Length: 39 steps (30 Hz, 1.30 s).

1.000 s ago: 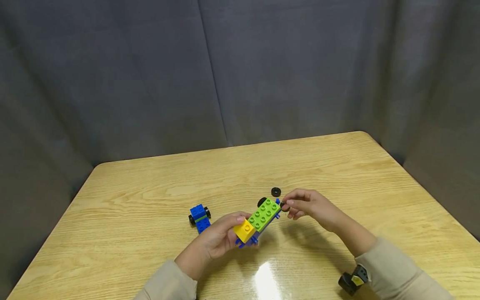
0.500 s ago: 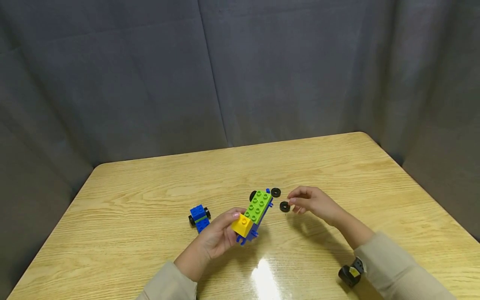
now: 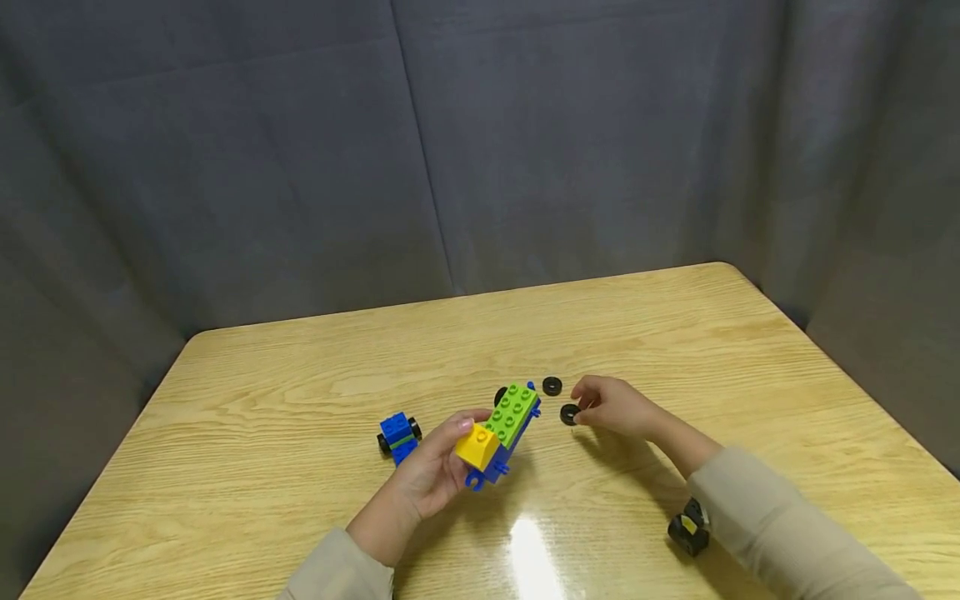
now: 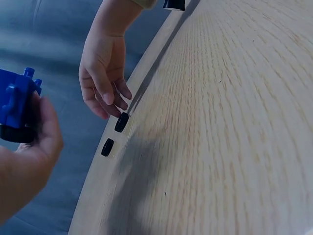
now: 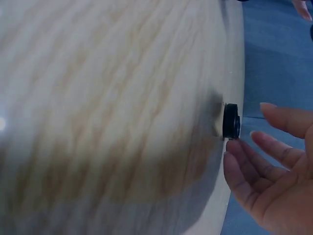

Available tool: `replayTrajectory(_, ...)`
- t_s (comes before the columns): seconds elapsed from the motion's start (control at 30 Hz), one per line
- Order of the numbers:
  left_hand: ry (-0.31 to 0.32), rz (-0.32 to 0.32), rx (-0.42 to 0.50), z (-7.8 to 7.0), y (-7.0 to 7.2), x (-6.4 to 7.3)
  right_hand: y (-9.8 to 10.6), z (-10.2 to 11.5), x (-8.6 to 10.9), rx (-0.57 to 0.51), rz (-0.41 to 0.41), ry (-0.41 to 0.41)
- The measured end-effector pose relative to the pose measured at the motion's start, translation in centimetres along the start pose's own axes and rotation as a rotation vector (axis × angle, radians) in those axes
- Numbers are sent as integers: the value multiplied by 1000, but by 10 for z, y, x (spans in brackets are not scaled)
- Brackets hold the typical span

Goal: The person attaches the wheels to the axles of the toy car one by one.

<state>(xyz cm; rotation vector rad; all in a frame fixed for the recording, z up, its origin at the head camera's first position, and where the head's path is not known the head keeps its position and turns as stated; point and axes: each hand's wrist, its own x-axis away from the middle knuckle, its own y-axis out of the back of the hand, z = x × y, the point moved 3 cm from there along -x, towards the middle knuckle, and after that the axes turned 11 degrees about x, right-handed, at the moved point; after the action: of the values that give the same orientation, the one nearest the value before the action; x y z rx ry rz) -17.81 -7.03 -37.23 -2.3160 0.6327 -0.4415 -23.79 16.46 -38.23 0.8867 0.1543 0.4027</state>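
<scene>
In the head view my left hand [image 3: 435,477] grips a toy brick car [image 3: 514,410] off the table, with the thumb on its sloped yellow brick [image 3: 477,446]. The car has a lime green studded brick over a blue base, a black wheel [image 3: 501,395] on its far side and bare blue axle pegs on the near side. My right hand [image 3: 617,408] reaches in with fingers spread and fingertips right at a loose black wheel [image 3: 570,414]. The right wrist view shows that wheel [image 5: 231,121] against the fingertips, the thumb apart from it. A second loose wheel [image 3: 552,386] lies just beyond.
A small blue brick car [image 3: 397,429] with black wheels stands left of my left hand, partly hidden by it. The wooden table [image 3: 300,400] runs back to a dark grey curtain [image 3: 480,167]. A black wrist camera [image 3: 688,531] hangs under the right sleeve.
My left hand has drawn the brick car left, away from the wheels, and turned it more upright in view. My right hand stays by the near loose wheel, its forearm shifted slightly left.
</scene>
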Motion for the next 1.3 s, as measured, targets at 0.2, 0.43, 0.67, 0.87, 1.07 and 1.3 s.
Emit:
replayTrajectory(0.2,-41,-49,-44,-2,1,-2,-3,0,-6,121,19,-2)
replayTrajectory(0.43,-39,-115,-36,-5,1,-3,-6,10,-14,255,44,28)
replayTrajectory(0.67,-31,-86,-26,-6,-1,-5,-7,15,-17,383,60,64)
replayTrajectory(0.87,-35,-95,-12,-5,-1,-5,-9,17,-16,422,58,100)
replayTrajectory(1.07,-29,-87,16,-4,-3,-7,-7,15,-15,389,44,99)
replayTrajectory(1.3,-26,-93,34,-5,-3,-6,-9,20,-8,220,-4,85)
